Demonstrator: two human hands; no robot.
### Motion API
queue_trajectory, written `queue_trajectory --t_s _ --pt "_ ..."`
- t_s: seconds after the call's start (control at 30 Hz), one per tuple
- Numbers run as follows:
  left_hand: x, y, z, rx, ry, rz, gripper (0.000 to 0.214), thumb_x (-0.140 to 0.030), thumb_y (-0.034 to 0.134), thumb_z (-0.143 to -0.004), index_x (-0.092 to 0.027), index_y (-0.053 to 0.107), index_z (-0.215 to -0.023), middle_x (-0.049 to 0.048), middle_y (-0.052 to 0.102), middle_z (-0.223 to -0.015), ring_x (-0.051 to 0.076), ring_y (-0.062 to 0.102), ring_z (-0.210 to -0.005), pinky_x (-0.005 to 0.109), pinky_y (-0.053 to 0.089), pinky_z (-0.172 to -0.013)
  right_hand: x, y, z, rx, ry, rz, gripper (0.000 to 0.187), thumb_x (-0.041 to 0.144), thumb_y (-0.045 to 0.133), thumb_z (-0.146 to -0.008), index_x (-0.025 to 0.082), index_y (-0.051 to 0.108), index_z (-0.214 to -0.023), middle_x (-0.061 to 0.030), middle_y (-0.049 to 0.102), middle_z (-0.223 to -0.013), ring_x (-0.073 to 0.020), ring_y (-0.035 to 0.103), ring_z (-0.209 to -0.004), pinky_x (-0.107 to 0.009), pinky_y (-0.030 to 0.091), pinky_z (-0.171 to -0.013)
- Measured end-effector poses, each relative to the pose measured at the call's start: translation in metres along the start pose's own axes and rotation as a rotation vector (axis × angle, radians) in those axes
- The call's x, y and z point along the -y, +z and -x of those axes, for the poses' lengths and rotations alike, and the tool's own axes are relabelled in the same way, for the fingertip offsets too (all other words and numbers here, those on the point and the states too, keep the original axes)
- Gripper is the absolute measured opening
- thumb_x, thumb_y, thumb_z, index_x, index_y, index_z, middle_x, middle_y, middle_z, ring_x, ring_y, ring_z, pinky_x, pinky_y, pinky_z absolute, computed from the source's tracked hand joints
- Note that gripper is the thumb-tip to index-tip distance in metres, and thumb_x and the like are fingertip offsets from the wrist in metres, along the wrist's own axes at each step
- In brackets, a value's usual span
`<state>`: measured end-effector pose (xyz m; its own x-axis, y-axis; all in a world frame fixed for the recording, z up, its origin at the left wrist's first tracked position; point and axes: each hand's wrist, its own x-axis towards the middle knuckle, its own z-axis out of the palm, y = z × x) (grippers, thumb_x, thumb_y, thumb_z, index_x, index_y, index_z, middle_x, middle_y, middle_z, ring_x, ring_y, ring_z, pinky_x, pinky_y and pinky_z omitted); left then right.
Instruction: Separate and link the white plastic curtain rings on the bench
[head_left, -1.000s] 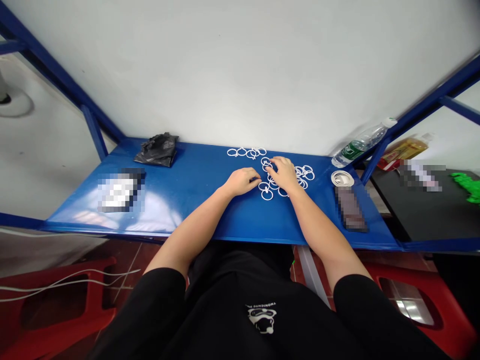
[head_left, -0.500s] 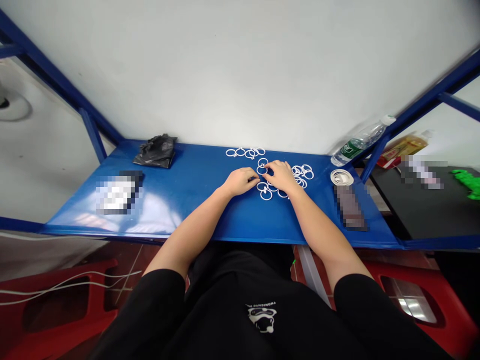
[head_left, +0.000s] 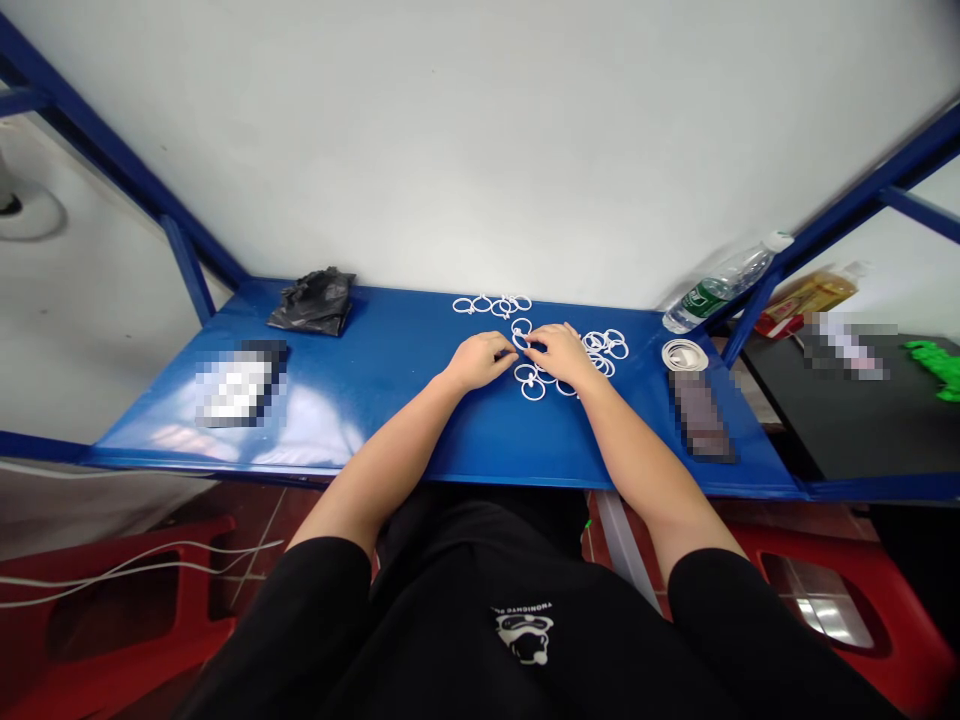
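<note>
White plastic rings (head_left: 534, 388) lie in loose clusters on the blue metal tabletop (head_left: 352, 345), in front of the person and near the wall: one group at the far edge, one to the right, and one just beneath the hands. Some overlap or interlock, and each seems to carry a small clip or knob, though that detail is too small to read. They look light and stiff with a little spring, and thin enough to skate on the glossy paint. A pinch on the rim between thumb and fingertip should suit them better than a scoop, and tangled ones may drag their neighbours along.

The left hand (head_left: 476, 362) and right hand (head_left: 559, 355) are curled inward, fingertips meeting over one ring (head_left: 520, 340) at the middle of the tabletop. The right hand appears to pinch its rim. The left hand touches or nearly touches it, but the fingers hide too much to tell whether it also grips.

Containers are few: a clear plastic water bottle (head_left: 718, 292) lies at the right end, its contents hard to make out, and a crumpled black bag (head_left: 311, 302) sits flat at the far left, with nothing visible inside.
</note>
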<state>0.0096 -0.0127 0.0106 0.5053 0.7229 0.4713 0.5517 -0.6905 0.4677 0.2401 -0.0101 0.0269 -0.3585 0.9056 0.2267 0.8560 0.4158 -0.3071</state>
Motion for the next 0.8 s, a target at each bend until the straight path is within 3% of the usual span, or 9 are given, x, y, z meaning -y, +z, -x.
queue_trajectory --t_s 0.23,0.33,0.4,0.5,0.6,0.8 --pt "0.006 0.000 -0.002 -0.119 -0.066 -0.064 0.017 -0.031 0.069 -0.099 -0.020 0.079 -0.106 0.0100 0.076 -0.113 0.025 0.068 -0.105 0.042 0.054 -0.099 0.008 -0.005 0.001 0.054 -0.108 -0.023 0.024 0.031 0.064 -0.096 0.031 0.082 -0.112 -0.0033 0.079 -0.125 -0.0297 0.067 -0.126 -0.064 0.033 -0.124" --pt "0.010 0.003 0.000 -0.100 -0.115 -0.120 0.023 -0.036 0.073 -0.096 -0.022 0.080 -0.113 0.0107 0.075 -0.120 0.028 0.067 -0.111 0.045 0.051 -0.101 0.009 -0.007 0.000 0.030 -0.117 -0.026 0.022 0.032 0.066 -0.095 0.028 0.082 -0.110 -0.0054 0.080 -0.121 -0.0291 0.069 -0.120 -0.056 0.041 -0.120" --pt "0.012 0.007 0.002 -0.062 -0.133 -0.145 0.023 -0.038 0.076 -0.094 -0.025 0.080 -0.112 0.0105 0.075 -0.124 0.031 0.065 -0.116 0.049 0.049 -0.103 0.009 -0.007 0.001 0.013 -0.101 -0.014 0.027 0.033 0.067 -0.095 0.027 0.081 -0.118 -0.0075 0.077 -0.129 -0.0302 0.067 -0.126 -0.055 0.043 -0.119" --pt "0.016 0.011 0.003 -0.026 -0.144 -0.145 0.019 -0.037 0.077 -0.094 -0.027 0.081 -0.110 0.0101 0.076 -0.126 0.034 0.063 -0.120 0.055 0.045 -0.105 0.007 -0.004 0.002 0.060 -0.065 0.027 0.038 0.036 0.063 -0.099 0.029 0.075 -0.134 -0.0067 0.057 -0.160 -0.0360 0.049 -0.150 -0.064 0.033 -0.126" --pt "0.017 0.012 0.003 -0.033 -0.157 -0.135 0.016 -0.035 0.076 -0.095 -0.027 0.081 -0.108 0.0100 0.076 -0.126 0.035 0.064 -0.118 0.058 0.043 -0.107 0.006 -0.001 0.003 0.170 -0.048 0.052 0.042 0.037 0.055 -0.104 0.031 0.070 -0.143 -0.0037 0.043 -0.171 -0.0395 0.033 -0.161 -0.073 0.022 -0.128" --pt "0.018 0.012 0.003 -0.086 -0.192 -0.146 0.018 -0.040 0.080 -0.091 -0.027 0.082 -0.104 0.0102 0.077 -0.112 0.034 0.064 -0.112 0.063 0.038 -0.112 0.008 0.000 0.003 0.152 -0.064 0.051 0.042 0.031 0.048 -0.106 0.031 0.070 -0.142 -0.0055 0.060 -0.157 -0.0361 0.045 -0.153 -0.074 0.020 -0.128"
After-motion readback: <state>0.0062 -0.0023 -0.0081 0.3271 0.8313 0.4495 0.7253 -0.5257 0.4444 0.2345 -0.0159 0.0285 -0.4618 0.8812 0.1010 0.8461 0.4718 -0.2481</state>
